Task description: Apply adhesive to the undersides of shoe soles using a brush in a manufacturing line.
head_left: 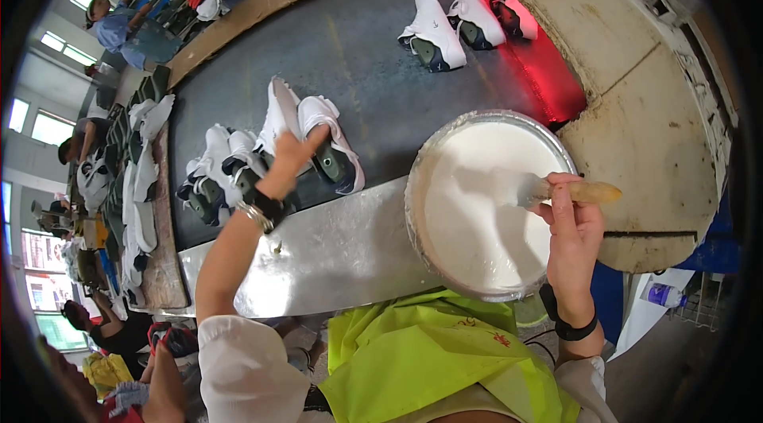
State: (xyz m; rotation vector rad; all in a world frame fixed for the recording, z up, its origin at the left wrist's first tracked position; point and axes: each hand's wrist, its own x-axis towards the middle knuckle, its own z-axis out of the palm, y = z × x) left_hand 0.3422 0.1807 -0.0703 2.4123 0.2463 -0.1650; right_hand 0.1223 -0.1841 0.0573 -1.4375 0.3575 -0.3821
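Reaching across the dark conveyor surface (381,65), your left hand (290,154) closes its fingers on a white shoe (332,149) in the nearest pair, while your right hand (574,224) grips a wooden-handled brush (568,191) with its bristles dipped in the white glue of the round metal pan (417,184). It looks like the pick-up-and-load step, so next the shoe wants lifting toward you to meet the brush. Its long axis runs from upper left to lower right, and the brush lies nearly level, handle pointing right.
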